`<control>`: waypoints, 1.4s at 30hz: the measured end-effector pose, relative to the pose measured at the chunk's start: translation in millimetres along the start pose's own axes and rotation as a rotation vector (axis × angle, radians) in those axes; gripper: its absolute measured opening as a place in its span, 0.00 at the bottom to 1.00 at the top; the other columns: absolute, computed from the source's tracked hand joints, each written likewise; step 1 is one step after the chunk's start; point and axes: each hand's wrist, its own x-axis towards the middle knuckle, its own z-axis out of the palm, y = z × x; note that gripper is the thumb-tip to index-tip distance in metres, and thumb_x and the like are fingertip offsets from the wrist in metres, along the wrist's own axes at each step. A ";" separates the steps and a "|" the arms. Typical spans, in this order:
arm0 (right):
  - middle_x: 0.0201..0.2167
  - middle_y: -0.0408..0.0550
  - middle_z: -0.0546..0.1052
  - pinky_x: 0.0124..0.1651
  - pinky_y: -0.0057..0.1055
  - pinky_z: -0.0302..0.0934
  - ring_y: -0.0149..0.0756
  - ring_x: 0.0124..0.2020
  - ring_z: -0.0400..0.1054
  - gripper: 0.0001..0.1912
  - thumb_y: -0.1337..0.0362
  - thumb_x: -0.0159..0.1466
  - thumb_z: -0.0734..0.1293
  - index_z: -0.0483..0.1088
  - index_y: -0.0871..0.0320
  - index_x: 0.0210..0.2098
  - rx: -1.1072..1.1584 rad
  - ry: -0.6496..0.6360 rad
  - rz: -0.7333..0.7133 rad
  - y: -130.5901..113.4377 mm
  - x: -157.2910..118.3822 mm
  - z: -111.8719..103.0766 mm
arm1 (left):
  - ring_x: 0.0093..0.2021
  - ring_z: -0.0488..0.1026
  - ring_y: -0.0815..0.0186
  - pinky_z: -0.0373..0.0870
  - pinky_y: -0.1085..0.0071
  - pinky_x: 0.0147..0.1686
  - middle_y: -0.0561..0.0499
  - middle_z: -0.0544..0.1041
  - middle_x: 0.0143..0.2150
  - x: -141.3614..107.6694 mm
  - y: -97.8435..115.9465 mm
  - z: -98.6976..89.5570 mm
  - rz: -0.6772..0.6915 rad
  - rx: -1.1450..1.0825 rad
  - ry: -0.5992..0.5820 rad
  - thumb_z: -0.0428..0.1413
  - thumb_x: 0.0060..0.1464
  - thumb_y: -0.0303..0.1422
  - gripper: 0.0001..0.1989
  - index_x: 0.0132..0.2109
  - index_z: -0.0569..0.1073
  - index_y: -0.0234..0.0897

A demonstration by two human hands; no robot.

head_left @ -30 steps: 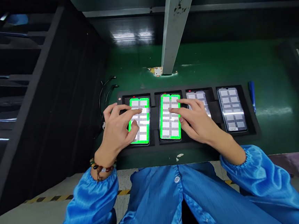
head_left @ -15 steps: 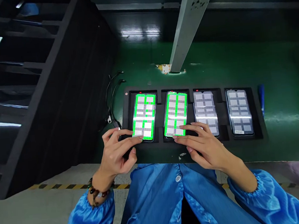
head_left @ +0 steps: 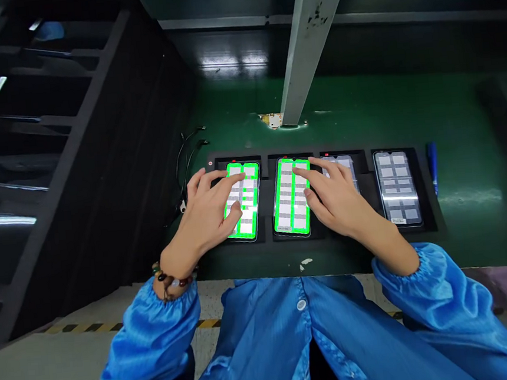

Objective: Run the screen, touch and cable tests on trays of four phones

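Four phones lie side by side in a black tray (head_left: pixel 359 240) on a green table. The first phone (head_left: pixel 249 205) and the second phone (head_left: pixel 290 198) show grey grids with bright green bands. My left hand (head_left: pixel 208 208) rests over the first phone, its index fingertip touching the upper screen. My right hand (head_left: pixel 336 197) reaches across the third phone (head_left: pixel 343 163), its index fingertip on the top of the second phone's screen. The fourth phone (head_left: pixel 396 188) shows a grey grid and is untouched. Neither hand holds anything.
A tall black slotted rack (head_left: pixel 68 153) stands at the left. A grey post (head_left: pixel 307 43) rises behind the tray. Black cables (head_left: pixel 186 154) lie left of the tray, and a blue pen (head_left: pixel 432 165) lies at its right edge.
Both hands slid from the bottom edges of the first two screens back up to their upper parts. More green now fills the second phone's screen.
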 end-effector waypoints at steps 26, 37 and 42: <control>0.55 0.53 0.86 0.72 0.58 0.53 0.57 0.73 0.66 0.22 0.66 0.78 0.57 0.73 0.55 0.67 -0.024 0.134 0.052 3.2 -21.0 -4.4 | 0.66 0.73 0.48 0.52 0.44 0.76 0.45 0.84 0.58 9.0 13.7 11.8 0.074 0.056 0.085 0.49 0.70 0.32 0.23 0.67 0.75 0.39; 0.57 0.56 0.85 0.73 0.60 0.53 0.57 0.75 0.64 0.24 0.65 0.78 0.55 0.73 0.56 0.66 0.063 0.061 0.001 -23.9 18.2 13.6 | 0.64 0.73 0.47 0.52 0.40 0.76 0.42 0.83 0.53 -10.2 0.0 4.5 -0.118 0.116 0.170 0.49 0.69 0.31 0.22 0.64 0.76 0.40; 0.56 0.57 0.85 0.73 0.63 0.52 0.60 0.76 0.61 0.25 0.64 0.78 0.54 0.72 0.58 0.67 0.045 0.014 0.008 -17.3 32.9 7.2 | 0.66 0.71 0.46 0.51 0.40 0.76 0.41 0.83 0.56 4.1 -2.1 4.8 -0.116 0.106 0.138 0.48 0.69 0.33 0.22 0.65 0.76 0.39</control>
